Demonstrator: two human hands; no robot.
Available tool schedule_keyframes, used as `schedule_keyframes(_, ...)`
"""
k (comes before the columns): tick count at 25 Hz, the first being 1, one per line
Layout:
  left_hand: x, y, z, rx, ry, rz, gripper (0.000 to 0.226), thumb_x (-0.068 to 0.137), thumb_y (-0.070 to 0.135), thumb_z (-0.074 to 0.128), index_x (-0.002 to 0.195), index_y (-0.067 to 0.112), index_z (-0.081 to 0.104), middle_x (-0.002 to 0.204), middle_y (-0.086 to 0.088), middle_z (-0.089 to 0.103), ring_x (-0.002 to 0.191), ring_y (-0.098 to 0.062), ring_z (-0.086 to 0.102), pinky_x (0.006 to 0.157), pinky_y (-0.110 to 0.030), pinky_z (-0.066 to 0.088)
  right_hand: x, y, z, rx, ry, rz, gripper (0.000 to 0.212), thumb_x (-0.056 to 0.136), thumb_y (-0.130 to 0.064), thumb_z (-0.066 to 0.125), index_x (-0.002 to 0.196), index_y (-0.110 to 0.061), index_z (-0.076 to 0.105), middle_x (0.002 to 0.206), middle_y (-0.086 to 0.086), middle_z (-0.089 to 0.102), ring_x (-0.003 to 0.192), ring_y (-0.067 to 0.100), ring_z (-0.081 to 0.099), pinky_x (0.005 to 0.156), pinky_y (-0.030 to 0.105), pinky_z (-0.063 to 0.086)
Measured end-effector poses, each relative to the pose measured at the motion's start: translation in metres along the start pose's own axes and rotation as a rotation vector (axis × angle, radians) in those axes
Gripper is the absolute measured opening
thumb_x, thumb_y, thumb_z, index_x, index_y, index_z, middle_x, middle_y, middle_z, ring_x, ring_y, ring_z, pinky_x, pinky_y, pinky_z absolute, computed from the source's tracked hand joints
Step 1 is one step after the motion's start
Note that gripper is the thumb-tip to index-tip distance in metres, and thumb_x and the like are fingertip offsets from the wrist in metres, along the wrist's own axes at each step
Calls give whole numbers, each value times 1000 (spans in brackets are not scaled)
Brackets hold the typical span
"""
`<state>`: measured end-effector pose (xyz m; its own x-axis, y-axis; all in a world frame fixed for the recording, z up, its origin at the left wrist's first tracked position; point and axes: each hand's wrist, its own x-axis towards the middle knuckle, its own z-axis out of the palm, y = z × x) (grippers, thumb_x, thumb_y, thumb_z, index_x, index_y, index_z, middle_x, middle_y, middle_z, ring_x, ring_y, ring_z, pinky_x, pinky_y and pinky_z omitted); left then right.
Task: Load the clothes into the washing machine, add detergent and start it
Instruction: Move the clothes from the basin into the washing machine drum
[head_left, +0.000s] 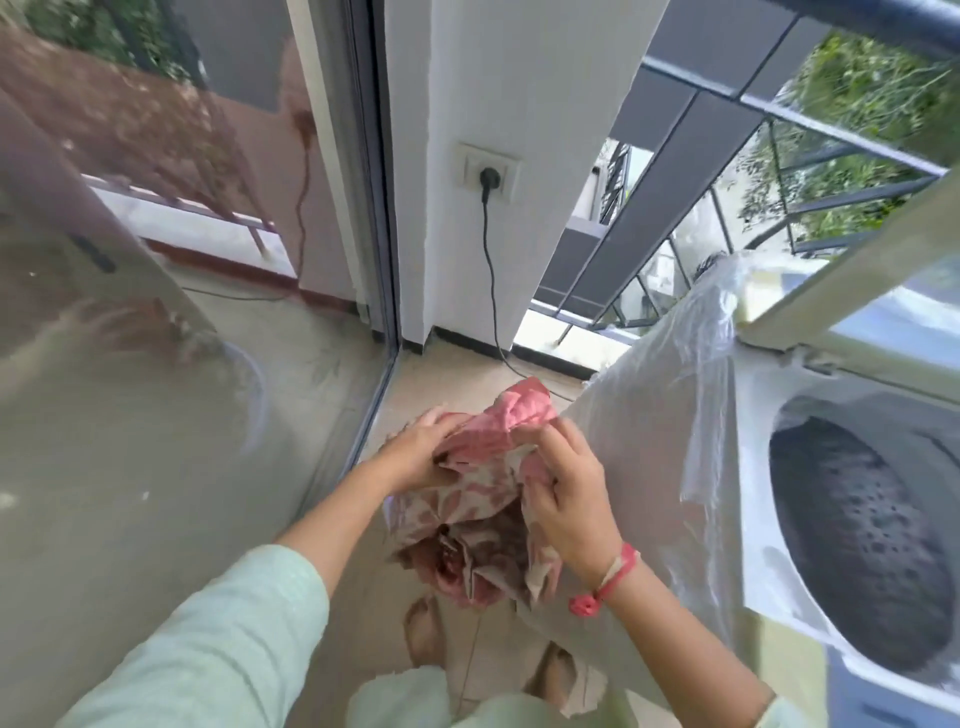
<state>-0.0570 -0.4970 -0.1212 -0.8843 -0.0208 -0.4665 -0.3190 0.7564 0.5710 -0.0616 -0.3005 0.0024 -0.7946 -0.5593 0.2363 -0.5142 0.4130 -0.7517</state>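
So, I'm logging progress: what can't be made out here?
Head view only.
- Drum: right edge cuts it off; blurred, so contents unclear.
- Pink patterned cloth: bunched in left hand and right hand, garment type hidden.
- Washing machine side: veiled by plastic cover.
- Not in view: detergent, controls.

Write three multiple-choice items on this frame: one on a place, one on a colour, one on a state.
1. Where does the white top-loading washing machine stand? A) on the person's right B) on their left C) behind them
2. What colours is the crumpled patterned cloth? A) blue and white B) pink and beige C) black
3. How is the machine's framed glass lid? A) shut B) raised open C) removed
Answers: 1 A, it fills the right edge beside the right hand; 2 B, a pink-and-beige print gripped by the left hand and right hand; 3 B, the dark perforated drum lies exposed.
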Motion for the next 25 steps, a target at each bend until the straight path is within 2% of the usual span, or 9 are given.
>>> schedule_keyframes(3, -9, 25, -10, -42, 101, 66, 37, 83, 17, 59, 121, 18, 58, 116, -11, 64, 102, -27, 59, 74, -29, 40, 15, -14, -26, -92, 36, -122, 31, 70, -3, 40, 95, -3, 59, 101, -9, 40, 92, 8, 45, 82, 12, 39)
schedule_keyframes(8, -30, 27, -68, -271, 584, 27, 15, 82, 21, 59, 97, 16, 59, 91, -12, 67, 87, -30, 64, 61, -29, 34, 21, 2, -43, -80, -17, 87, 31, 78, -6, 44, 109, -9, 48, 116, 1, 39, 104, 3, 45, 93, 22, 43)
schedule_keyframes(10, -45, 44, -98, -222, 814, 89, 16, 80, 18, 54, 94, 11, 56, 85, -15, 66, 78, -35, 62, 57, -31, 34, 21, 6, -47, -200, -238, 137, 49, 84, -21, 53, 130, -14, 37, 127, 2, 37, 108, 14, 49, 95, 39, 46)
schedule_keyframes(12, -61, 71, -131, -162, 1005, 233, 11, 80, 5, 57, 89, 8, 53, 81, -14, 64, 72, -36, 59, 56, -30, 31, 25, 0, -60, -201, -443, 237, 96, 78, -41, 71, 149, -29, 8, 150, -5, 16, 130, 16, 35, 110, 42, 35)
schedule_keyframes(15, -81, 111, -176, 35, 1123, 507, 24, 76, 0, 59, 98, 9, 54, 81, -17, 64, 69, -38, 62, 52, -38, 45, 53, -36, -83, 32, -184, 121, 124, 61, -48, 81, 148, -38, -6, 157, -16, -8, 143, -1, -1, 115, 29, 13)
schedule_keyframes(17, -92, 138, -194, 269, 1137, 677, 32, 75, 3, 62, 103, 16, 53, 77, -15, 66, 65, -36, 63, 49, -41, 50, 76, -62, -90, 169, -73, 16, 126, 58, -43, 86, 148, -41, -3, 159, -10, 2, 145, 6, 8, 117, 33, 18)
schedule_keyframes(20, -102, 162, -195, 575, 1114, 822, 31, 71, 7, 68, 96, 18, 54, 67, -6, 62, 58, -29, 62, 40, -34, 46, 90, -77, -83, 237, -20, -13, 68, 65, -27, 76, 128, -34, 50, 121, 0, 64, 105, 9, 61, 92, 42, 52)
schedule_keyframes(22, -100, 159, -191, 598, 1141, 769, 26, 72, 16, 67, 93, 18, 52, 70, -4, 59, 62, -29, 63, 42, -33, 47, 84, -74, -84, 110, 143, -14, 21, 69, -26, 55, 86, -32, 64, 74, -7, 68, 67, 7, 58, 65, 41, 55)
schedule_keyframes(25, -89, 132, -164, 282, 1001, 507, 60, 64, 57, 62, 109, 20, 52, 99, -3, 58, 91, -26, 61, 70, -40, 51, 69, -70, -99, -29, 346, -76, 33, 68, -27, 42, 88, -26, 68, 75, -2, 68, 71, 15, 62, 63, 38, 51)
